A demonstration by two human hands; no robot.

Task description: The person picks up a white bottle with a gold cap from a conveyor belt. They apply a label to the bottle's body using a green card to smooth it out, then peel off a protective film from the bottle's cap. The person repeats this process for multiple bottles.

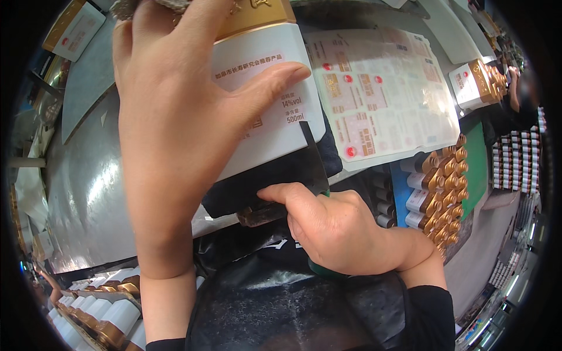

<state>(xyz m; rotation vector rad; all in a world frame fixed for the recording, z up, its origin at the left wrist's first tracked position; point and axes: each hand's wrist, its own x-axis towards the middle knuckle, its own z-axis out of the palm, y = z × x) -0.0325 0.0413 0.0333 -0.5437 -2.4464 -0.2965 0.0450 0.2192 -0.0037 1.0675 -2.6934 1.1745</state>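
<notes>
A white, flat-sided bottle (266,47) with a gold shoulder lies on a black cloth pad (252,187). My left hand (175,105) reaches over its left part, thumb stretched across the printed face. The curled fingers of that hand have a grey knitted rag (171,4) bunched at them, partly cut off by the top edge. My right hand (345,228) is closed round a scraper (314,155) with a dark, thin blade and green at the handle. The blade's tip touches or overlaps the bottle's near right corner. The handle is mostly hidden in my fist.
A translucent sheet of gold and red labels (398,88) lies right of the bottle. More white and gold bottles (433,199) stand in rows at the right, others (111,322) at lower left. Another boxy bottle (76,29) stands at far left on the metal table (88,193).
</notes>
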